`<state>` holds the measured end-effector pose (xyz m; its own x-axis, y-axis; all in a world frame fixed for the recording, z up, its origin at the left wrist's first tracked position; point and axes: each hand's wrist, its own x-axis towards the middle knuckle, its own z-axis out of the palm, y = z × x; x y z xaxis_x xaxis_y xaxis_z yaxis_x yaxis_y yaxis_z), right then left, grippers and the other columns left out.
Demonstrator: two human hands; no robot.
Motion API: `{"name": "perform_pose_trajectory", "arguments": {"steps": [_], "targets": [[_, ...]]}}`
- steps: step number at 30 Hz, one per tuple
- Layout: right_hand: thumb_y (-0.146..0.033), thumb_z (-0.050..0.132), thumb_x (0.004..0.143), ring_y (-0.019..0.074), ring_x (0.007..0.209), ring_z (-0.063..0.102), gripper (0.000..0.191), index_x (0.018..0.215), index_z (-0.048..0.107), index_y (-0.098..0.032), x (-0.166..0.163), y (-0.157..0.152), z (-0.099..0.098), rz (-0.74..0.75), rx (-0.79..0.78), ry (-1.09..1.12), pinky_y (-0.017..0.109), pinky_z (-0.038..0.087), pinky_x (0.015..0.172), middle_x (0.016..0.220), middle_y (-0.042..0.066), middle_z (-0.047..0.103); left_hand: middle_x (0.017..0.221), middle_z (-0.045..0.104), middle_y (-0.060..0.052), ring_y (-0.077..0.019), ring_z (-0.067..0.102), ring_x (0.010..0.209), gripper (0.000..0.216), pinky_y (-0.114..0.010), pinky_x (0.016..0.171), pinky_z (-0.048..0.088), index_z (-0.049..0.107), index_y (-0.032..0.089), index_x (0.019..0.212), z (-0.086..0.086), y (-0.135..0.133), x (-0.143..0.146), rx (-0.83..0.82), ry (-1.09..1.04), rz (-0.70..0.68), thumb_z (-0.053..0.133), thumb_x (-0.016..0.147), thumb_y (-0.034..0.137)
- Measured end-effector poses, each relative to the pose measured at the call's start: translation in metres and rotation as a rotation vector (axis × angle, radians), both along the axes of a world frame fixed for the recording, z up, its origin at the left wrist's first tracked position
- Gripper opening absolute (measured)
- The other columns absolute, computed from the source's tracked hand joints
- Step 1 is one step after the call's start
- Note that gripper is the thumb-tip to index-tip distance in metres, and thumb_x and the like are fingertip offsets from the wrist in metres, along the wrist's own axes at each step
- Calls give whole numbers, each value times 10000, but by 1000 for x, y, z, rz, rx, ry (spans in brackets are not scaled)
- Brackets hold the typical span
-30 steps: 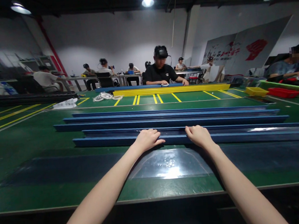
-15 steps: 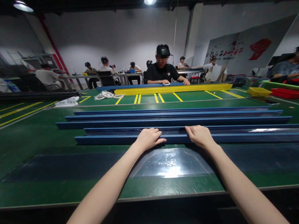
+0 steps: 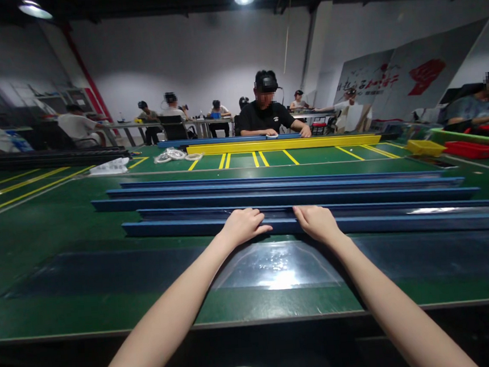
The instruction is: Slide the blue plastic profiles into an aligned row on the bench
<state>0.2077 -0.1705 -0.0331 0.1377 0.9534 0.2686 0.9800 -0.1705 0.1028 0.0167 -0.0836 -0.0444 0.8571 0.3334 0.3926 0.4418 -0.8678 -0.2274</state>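
Observation:
Several long blue rails lie side by side across the green table [image 3: 39,236]. My left hand [image 3: 243,226] rests on the nearest blue rail [image 3: 171,229], fingers curled over its top edge. My right hand [image 3: 316,223] grips the same rail a little to the right, fingers hooked over its far side. The two hands sit close together near the rail's middle. A clear plastic sheet [image 3: 273,266] lies flat on the table just in front of the hands.
A person in a black shirt [image 3: 268,118] sits across the table behind a long yellow rail [image 3: 284,145]. White coiled parts [image 3: 174,155] lie at the far left; yellow [image 3: 421,147] and red trays [image 3: 468,149] at the far right. Other people sit in the background.
My right hand has slid a little to the left along the nearest rail, closer to my left hand. The left hand has stayed in place.

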Motion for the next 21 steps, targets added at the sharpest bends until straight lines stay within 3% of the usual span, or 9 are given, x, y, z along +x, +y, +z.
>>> {"name": "perform_pose_trajectory", "arguments": {"steps": [8,21], "targets": [[-359,132,878,204,763,621,575,782,667,-170,1,3,1,-45,-89,-22,268,392,625,802,104,669,774,609,-47,-160,576,747,393,-228,577,376,551,148,753,0,0,0,-12,-4,-6,376,829,492],[-338,156,874,218,789,619,560,773,671,-144,9,2,3,-108,-99,-2,287,405,661,805,137,665,773,608,-46,-160,575,736,377,-230,578,367,530,153,773,1,-1,-1,-7,-14,-19,381,825,496]]}}
